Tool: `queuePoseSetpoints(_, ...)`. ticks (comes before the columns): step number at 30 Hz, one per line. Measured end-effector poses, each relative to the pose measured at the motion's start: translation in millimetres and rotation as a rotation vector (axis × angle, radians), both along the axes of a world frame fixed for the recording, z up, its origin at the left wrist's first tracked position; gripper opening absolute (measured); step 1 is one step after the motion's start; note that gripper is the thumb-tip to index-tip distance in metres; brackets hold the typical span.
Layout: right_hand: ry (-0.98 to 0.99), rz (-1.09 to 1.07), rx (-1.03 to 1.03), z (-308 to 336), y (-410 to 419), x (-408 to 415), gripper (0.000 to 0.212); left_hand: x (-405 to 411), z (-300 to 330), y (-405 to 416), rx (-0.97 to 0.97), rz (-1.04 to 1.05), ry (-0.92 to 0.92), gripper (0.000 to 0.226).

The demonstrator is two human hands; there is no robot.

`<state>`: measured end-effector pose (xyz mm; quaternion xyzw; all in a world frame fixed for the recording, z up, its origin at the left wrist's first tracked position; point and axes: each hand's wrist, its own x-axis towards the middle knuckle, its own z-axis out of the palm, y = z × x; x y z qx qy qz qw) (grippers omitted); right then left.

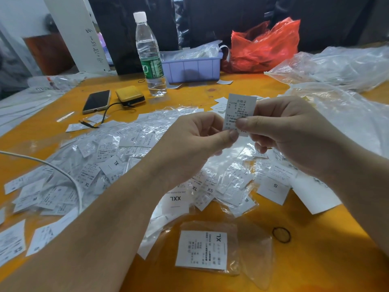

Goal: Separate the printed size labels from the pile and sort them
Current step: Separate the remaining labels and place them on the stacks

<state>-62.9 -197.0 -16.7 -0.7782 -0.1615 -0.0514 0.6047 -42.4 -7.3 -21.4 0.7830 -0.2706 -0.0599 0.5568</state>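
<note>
A white printed label [240, 106] stands upright above the table, held between both hands. My right hand [294, 131] pinches it with thumb and fingers near its lower part. My left hand [193, 140] pinches its lower left edge. Below lies a wide pile of labels in clear sleeves [117, 157], marked XL, XXL, XS, M. An S label [273, 189] lies to the right. A single XL label [202, 250] in a clear sleeve lies close to me on the orange table [315, 260].
A water bottle [149, 55], a phone [96, 101] and a yellow power bank [130, 95] with a cable stand at the back. A lilac tray [193, 67], a red bag [265, 47] and clear plastic bags [341, 66] lie behind and right. A black rubber band [281, 234] lies near.
</note>
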Motion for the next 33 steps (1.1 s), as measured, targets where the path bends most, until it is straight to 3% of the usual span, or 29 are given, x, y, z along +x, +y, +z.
queuePoseSetpoints(11, -0.052, -0.086, -0.06, 0.6, -0.7, -0.5, 0.012, -4.5, 0.1, -3.6, 0.111, 0.085, -0.128, 0.012)
queuePoseSetpoints(21, -0.025, -0.042, -0.023, 2.0, 1.6, -2.5, 0.015, 0.4, -1.3, -1.2, -0.006, 0.081, -0.07, 0.013)
queuePoseSetpoints(25, -0.143, -0.148, 0.015, 4.8, -2.3, -2.7, 0.012, 0.4, -1.0, -0.8, 0.006, 0.074, -0.058, 0.013)
queuePoseSetpoints(30, -0.164, -0.119, -0.111, 3.6, 1.1, -5.3, 0.012, 1.5, -2.9, -0.7, 0.017, 0.089, -0.042, 0.016)
queuePoseSetpoints(33, -0.135, -0.134, -0.079, 4.2, -0.6, -4.3, 0.014, 1.5, -1.7, 0.1, 0.002, 0.086, -0.034, 0.016)
